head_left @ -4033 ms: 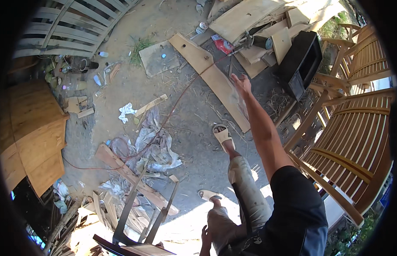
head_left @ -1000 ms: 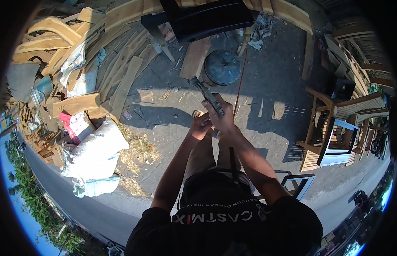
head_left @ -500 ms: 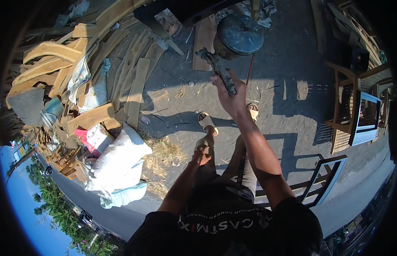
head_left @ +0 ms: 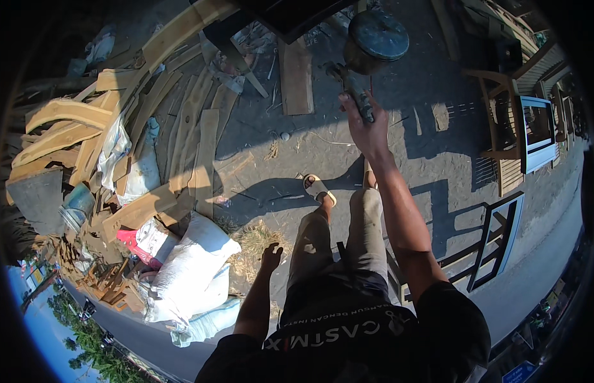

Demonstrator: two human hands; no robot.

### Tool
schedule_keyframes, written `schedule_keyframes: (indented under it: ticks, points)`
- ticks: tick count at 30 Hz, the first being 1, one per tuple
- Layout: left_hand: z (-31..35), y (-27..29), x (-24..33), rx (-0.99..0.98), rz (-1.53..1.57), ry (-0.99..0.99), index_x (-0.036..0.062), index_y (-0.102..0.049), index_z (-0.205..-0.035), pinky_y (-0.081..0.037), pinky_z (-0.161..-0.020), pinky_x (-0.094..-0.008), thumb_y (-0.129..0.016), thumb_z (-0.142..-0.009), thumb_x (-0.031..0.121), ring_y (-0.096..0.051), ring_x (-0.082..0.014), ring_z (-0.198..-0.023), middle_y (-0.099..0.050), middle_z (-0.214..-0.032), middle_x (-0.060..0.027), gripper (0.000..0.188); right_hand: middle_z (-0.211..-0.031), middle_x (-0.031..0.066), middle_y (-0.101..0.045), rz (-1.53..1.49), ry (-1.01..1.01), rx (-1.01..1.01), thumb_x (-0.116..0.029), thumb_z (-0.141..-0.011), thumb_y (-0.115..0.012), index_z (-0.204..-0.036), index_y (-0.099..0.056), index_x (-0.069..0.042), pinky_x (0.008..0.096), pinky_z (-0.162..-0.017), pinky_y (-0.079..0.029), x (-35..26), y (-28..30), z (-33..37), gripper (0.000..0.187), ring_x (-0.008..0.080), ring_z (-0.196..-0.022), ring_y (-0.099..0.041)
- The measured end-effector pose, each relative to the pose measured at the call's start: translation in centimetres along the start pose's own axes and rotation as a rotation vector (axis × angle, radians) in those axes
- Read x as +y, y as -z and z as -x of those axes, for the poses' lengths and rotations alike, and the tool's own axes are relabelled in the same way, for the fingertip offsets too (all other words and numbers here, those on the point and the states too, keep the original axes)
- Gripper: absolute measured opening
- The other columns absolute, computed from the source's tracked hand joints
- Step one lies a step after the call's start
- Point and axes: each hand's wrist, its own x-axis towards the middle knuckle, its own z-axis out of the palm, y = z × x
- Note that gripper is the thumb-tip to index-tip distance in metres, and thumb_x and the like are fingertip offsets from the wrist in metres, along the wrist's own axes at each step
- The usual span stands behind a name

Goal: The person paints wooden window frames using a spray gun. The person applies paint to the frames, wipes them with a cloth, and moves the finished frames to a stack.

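Observation:
My right hand [head_left: 371, 131] reaches forward, its fingers wrapped round a dark, greenish, long-bodied tool [head_left: 355, 96] with a wider head at the far end. Shadow hides its exact kind. Just beyond the tool stands a round dark container [head_left: 357, 56] with a bluish flat lid [head_left: 378, 35]. My left hand [head_left: 271, 256] hangs low beside my left leg, with fingers apart and nothing in them. Dry straw [head_left: 252, 246] and a full white sack [head_left: 198, 255] lie nearest to it.
A heap of cut and curved planks [head_left: 70, 118] fills the left, with a flat board [head_left: 297, 76] farther ahead. Wooden furniture with a light-blue frame [head_left: 538, 134] stands at right. A dark frame [head_left: 498, 239] leans nearby. A road [head_left: 150, 338] runs behind the sacks.
My right hand has moved forward and right with the tool, closer to the container. My left hand has swung left, away from my leg. My feet have shifted in a step.

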Motion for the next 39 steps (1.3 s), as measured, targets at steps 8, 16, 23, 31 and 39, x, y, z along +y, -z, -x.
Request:
schedule_keyframes:
  ticks: [8, 16, 23, 31, 39]
  points:
    - [-3.7, 2.7, 3.5, -0.013, 0.15, -0.09, 0.0127, -0.063, -0.128, -0.054, -0.087, -0.0435, -0.067, -0.093, 0.038, -0.07, -0.0327, -0.104, -0.072, -0.112, -0.0172, 0.043, -0.075, 0.0048, -0.069, 0.012, -0.096, 0.019, -0.028, -0.098, -0.067, -0.104, -0.072, -0.001, 0.031, -0.066, -0.049, -2.6, 5.3, -3.4, 0.029, 0.0107, -0.07, -0.06]
    - [-8.4, 5.4, 15.3, 0.051, 0.228, -0.148, 0.0095, -0.065, -0.125, -0.054, -0.086, -0.042, -0.067, -0.093, 0.038, -0.072, -0.0318, -0.097, -0.075, -0.102, -0.0178, 0.043, -0.087, 0.0033, -0.071, -0.146, -0.138, 0.06, -0.035, -0.106, -0.05, -0.118, -0.067, -0.004, 0.0227, -0.047, -0.034, -1.2, 16.4, -6.2, 0.037, 0.0024, -0.052, -0.043]
    - [-14.0, 3.5, 26.4, -0.042, -0.022, -0.253, 0.0066, -0.068, -0.118, -0.052, -0.094, -0.0459, -0.063, -0.093, 0.038, -0.065, -0.037, -0.111, -0.07, -0.117, -0.0186, 0.041, -0.086, 0.0042, -0.07, -0.198, -0.085, 0.101, -0.044, -0.105, -0.048, -0.113, -0.065, -0.003, 0.0212, -0.046, -0.033, 1.8, 30.0, -16.6, 0.045, 0.0022, -0.051, -0.042]
    - [-21.7, -4.7, 51.6, 0.024, 0.163, -0.418, 0.009, -0.07, -0.116, -0.052, -0.095, -0.0429, -0.06, -0.096, 0.04, -0.065, -0.034, -0.11, -0.069, -0.118, -0.0153, 0.038, -0.086, 0.005, -0.066, 0.005, 0.008, -0.081, -0.061, -0.102, -0.042, -0.117, -0.064, -0.006, 0.0217, -0.045, -0.031, 1.9, 43.1, -37.2, 0.061, 0.006, -0.052, -0.044]
    - [-25.4, -1.4, 79.0, -0.132, 0.568, -0.365, 0.013, -0.066, -0.13, -0.048, -0.103, -0.0415, -0.057, -0.098, 0.054, -0.064, -0.0297, -0.117, -0.069, -0.125, -0.0135, 0.053, -0.086, 0.0036, -0.065, 0.031, 0.167, -0.32, -0.067, -0.098, -0.046, -0.114, -0.062, -0.003, 0.0224, -0.044, -0.031, -1.6, 44.8, -61.0, 0.068, 0.0069, -0.051, -0.045]
